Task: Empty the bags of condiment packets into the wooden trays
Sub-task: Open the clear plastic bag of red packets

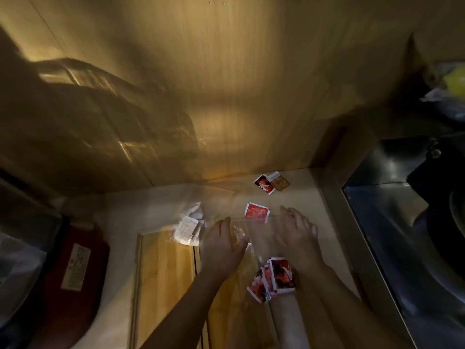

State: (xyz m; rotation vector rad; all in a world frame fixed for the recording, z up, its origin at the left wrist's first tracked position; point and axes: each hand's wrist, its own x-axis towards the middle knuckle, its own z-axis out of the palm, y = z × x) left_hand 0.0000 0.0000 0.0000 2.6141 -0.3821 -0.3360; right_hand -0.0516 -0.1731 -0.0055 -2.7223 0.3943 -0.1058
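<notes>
Left hand (221,244) and right hand (295,235) pinch a clear bag (247,238) over the wooden tray (163,268) near the tabletop's front edge; next, shaking the red packets (273,278) out calls for upending it

The pale table (302,195) carries a wooden tray (166,273) near its front edge. Toward the back edge lie a red packet (263,183) touching a brown packet (280,182). Nearer the middle lies another red packet (256,211), with white packets (187,229) at the tray's far end.
</notes>
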